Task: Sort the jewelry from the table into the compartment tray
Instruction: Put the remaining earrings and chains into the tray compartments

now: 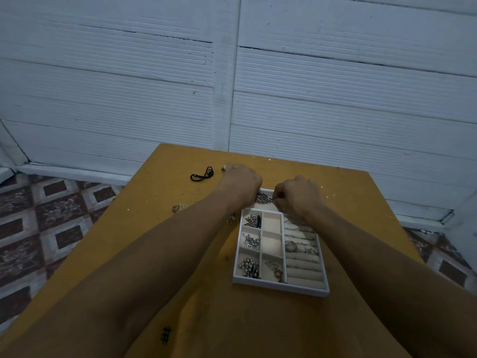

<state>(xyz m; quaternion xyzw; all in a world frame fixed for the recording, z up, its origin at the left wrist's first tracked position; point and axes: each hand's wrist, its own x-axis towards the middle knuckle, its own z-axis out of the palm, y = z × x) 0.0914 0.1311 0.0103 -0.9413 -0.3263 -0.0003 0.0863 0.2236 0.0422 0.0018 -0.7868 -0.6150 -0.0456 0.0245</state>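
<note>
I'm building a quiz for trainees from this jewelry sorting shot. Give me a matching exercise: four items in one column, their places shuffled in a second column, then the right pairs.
Items
1. black cord
2. silver chain
3. beaded piece
4. ring

Places
A. near-left compartment of the tray
B. on the table, outside the tray, to its far left
C. far compartment of the tray, between the left hand and the right hand
D. in the padded rolls on the tray's right side

Pairs: 1-B, 2-C, 3-A, 4-D
</note>
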